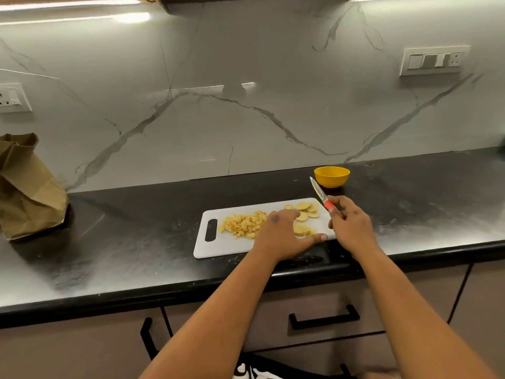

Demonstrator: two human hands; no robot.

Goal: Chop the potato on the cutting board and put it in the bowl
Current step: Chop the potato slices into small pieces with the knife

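Your left hand [281, 231] lies flat, fingers spread, on the near right part of the cutting board [216, 250], touching the potato slices [303, 214]. Your right hand [351, 227], just beside it, grips the knife [322, 196] by its red handle, blade raised and pointing far-left, off the board. Diced potato [244, 225] is heaped at the board's left; the slices at right remain uncut. Dicing is part done; next, gather the slices under your fingers and bring the blade down. Beyond the board, the yellow bowl [331, 176] appears empty, though its floor is not fully visible.
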